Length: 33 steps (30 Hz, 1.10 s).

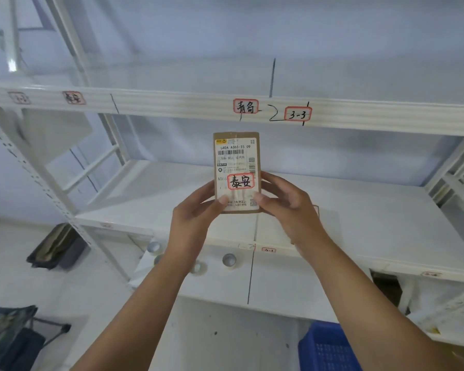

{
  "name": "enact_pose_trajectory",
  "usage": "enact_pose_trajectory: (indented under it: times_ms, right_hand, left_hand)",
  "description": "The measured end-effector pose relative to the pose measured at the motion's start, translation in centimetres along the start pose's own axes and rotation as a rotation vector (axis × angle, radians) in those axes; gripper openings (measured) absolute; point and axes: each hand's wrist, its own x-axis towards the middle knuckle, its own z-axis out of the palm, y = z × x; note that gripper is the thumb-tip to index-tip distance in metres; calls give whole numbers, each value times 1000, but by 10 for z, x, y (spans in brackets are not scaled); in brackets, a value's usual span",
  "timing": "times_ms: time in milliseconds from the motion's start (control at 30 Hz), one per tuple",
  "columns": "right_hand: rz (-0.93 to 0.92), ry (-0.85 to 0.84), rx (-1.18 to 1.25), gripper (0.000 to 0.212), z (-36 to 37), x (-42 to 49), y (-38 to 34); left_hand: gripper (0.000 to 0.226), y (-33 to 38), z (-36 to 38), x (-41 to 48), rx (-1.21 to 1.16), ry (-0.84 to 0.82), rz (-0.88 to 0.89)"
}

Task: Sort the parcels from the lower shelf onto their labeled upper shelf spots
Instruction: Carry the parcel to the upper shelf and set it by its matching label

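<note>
A small brown cardboard parcel [236, 156] stands upright in front of me, its white shipping label facing the camera with a red-framed sticker reading 泰安. My left hand [193, 223] grips its lower left edge and my right hand [289, 207] grips its lower right edge. Above it runs the upper shelf's front rail [172, 104], carrying red-framed labels: 青岛 [246, 106] and 3-3 [298, 114] just above the parcel, and a 泰安 label [74, 97] far to the left.
The middle shelf board [373, 218] lies behind the parcel. Tape rolls [228, 260] sit on the shelf below. A blue plastic crate [327, 346] stands at the lower right, and dark bags [54, 247] lie on the floor at left beside the slanted upright.
</note>
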Motion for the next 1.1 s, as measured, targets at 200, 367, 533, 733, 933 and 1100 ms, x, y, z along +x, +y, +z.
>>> enact_pose_trajectory:
  times_ms: [200,367,533,733,933,1100]
  right_hand:
    - [-28,-38,0,43,66,-5,-25]
    - [-61,-72,-6,45,125,-8,-47]
    - [-99,-101,-96,57,179,-3,-72]
    - [-187,-113,-226,60,228,18,-104]
    - [-208,-126,-294,83,255,69,-130]
    - [-261,-181,-319,68,272,124,-147]
  left_hand:
    - [30,32,-67,-15,1,53,47]
    - [26,55,-120,-25,6,112,79]
    - [24,77,-173,-26,6,129,129]
    - [23,106,-223,-5,70,136,187]
    - [36,133,-259,42,156,94,258]
    - [38,153,-282,93,288,85,308]
